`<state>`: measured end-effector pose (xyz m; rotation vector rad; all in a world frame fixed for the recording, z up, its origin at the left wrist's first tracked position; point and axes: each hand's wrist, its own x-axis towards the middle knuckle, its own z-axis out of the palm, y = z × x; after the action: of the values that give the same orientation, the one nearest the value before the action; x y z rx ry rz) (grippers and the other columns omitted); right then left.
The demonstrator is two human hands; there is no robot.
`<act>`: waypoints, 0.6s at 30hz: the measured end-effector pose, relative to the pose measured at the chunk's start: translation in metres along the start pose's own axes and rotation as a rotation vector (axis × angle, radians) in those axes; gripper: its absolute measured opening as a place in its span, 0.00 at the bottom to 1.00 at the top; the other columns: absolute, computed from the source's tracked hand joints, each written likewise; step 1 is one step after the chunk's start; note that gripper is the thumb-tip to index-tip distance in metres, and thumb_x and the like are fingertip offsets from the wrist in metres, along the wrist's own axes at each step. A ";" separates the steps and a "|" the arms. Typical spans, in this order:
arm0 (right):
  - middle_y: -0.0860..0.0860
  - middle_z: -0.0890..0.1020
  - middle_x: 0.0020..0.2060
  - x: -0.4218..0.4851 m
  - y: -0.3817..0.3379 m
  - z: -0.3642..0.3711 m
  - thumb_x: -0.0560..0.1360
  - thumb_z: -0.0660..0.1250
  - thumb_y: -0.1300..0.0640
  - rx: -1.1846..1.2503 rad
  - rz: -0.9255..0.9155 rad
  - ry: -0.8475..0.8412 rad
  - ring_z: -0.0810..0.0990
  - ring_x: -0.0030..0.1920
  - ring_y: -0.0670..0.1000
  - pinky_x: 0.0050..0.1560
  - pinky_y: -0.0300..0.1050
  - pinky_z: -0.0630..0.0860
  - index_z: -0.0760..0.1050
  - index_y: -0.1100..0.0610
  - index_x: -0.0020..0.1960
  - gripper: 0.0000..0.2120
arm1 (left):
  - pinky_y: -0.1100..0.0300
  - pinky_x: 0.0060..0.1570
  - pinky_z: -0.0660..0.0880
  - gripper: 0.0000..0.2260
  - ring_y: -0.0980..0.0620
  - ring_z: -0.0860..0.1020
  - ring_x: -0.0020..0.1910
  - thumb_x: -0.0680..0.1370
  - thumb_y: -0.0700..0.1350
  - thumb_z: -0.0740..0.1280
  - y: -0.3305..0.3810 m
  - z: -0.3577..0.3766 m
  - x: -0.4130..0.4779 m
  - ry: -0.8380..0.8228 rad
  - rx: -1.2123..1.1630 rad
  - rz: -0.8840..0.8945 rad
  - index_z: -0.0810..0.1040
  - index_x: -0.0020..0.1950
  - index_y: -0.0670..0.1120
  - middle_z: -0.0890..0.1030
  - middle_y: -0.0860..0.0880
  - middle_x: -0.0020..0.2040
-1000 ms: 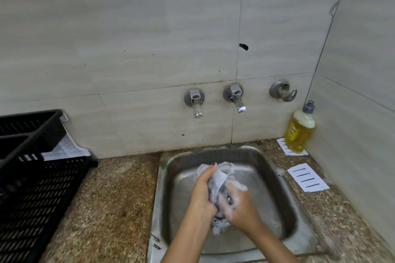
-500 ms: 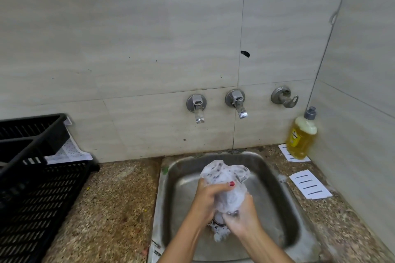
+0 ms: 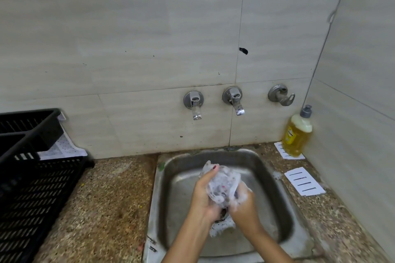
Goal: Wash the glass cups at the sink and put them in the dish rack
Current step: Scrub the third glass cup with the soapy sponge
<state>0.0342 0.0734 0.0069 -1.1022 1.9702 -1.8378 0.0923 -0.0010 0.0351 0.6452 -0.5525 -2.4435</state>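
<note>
Glass cup (image 3: 222,187) is clasped by left grip (image 3: 203,197) and right grip (image 3: 243,204) over sink (image 3: 153,209), clear of walls.

Black dish rack (image 3: 38,188), yellow soap bottle (image 3: 297,134), speckled brown counter (image 3: 106,209), grey sink (image 3: 168,198)

Speckled table (image 3: 111,209): steel sink (image 3: 269,170) set in; black dish rack (image 3: 38,194) left; soap bottle (image 3: 297,134), white slotted card (image 3: 304,181) right.
</note>
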 end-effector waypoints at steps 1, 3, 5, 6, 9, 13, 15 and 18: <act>0.51 0.83 0.34 -0.002 -0.007 0.004 0.74 0.60 0.67 0.249 0.206 0.027 0.82 0.39 0.48 0.37 0.34 0.75 0.78 0.61 0.43 0.08 | 0.55 0.35 0.79 0.18 0.46 0.81 0.34 0.62 0.38 0.77 0.000 -0.002 0.000 -0.058 0.054 0.007 0.76 0.49 0.42 0.80 0.43 0.36; 0.59 0.84 0.38 0.000 -0.016 0.006 0.76 0.55 0.71 0.790 0.589 0.007 0.83 0.38 0.57 0.34 0.43 0.78 0.78 0.68 0.48 0.12 | 0.54 0.40 0.80 0.30 0.44 0.82 0.40 0.50 0.40 0.83 0.004 -0.010 0.000 -0.153 0.197 -0.010 0.78 0.49 0.38 0.82 0.40 0.41; 0.64 0.83 0.39 0.005 -0.027 0.003 0.77 0.54 0.68 1.087 0.769 0.003 0.84 0.37 0.59 0.31 0.46 0.80 0.76 0.71 0.49 0.12 | 0.52 0.46 0.80 0.36 0.44 0.81 0.47 0.48 0.42 0.84 0.013 -0.020 0.000 -0.260 0.348 -0.022 0.78 0.54 0.38 0.82 0.40 0.46; 0.66 0.83 0.40 0.006 -0.030 0.001 0.78 0.54 0.67 1.168 0.808 0.004 0.84 0.36 0.59 0.31 0.47 0.81 0.76 0.71 0.48 0.13 | 0.51 0.48 0.79 0.37 0.44 0.81 0.49 0.51 0.42 0.83 0.017 -0.024 0.001 -0.322 0.416 -0.030 0.76 0.57 0.38 0.81 0.41 0.49; 0.68 0.81 0.45 0.008 -0.029 0.000 0.77 0.53 0.63 1.250 0.870 -0.035 0.84 0.40 0.62 0.33 0.49 0.81 0.81 0.71 0.45 0.19 | 0.55 0.51 0.77 0.31 0.47 0.79 0.51 0.60 0.38 0.77 0.023 -0.025 -0.001 -0.355 0.554 -0.031 0.73 0.63 0.41 0.80 0.45 0.51; 0.65 0.82 0.41 0.013 -0.015 -0.003 0.75 0.54 0.60 1.178 0.835 0.128 0.83 0.37 0.60 0.33 0.47 0.80 0.81 0.69 0.45 0.19 | 0.51 0.53 0.77 0.31 0.43 0.81 0.51 0.55 0.47 0.79 0.005 -0.020 0.001 0.021 0.657 -0.023 0.79 0.57 0.44 0.84 0.44 0.49; 0.61 0.82 0.38 0.013 -0.008 -0.005 0.75 0.55 0.58 0.994 0.691 0.159 0.81 0.37 0.56 0.33 0.42 0.78 0.77 0.69 0.49 0.17 | 0.50 0.52 0.77 0.27 0.44 0.82 0.49 0.58 0.52 0.79 -0.011 -0.014 -0.001 0.151 0.619 -0.002 0.79 0.56 0.57 0.84 0.46 0.48; 0.48 0.85 0.34 0.003 -0.011 -0.005 0.70 0.64 0.57 0.552 0.307 -0.051 0.82 0.37 0.43 0.38 0.35 0.76 0.76 0.60 0.45 0.07 | 0.64 0.32 0.77 0.11 0.51 0.81 0.32 0.71 0.51 0.70 -0.023 -0.001 -0.003 0.175 0.221 -0.134 0.79 0.45 0.44 0.82 0.45 0.35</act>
<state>0.0329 0.0756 0.0187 -0.6313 1.3714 -1.9731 0.0863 0.0183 0.0237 1.0056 -0.7350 -2.4367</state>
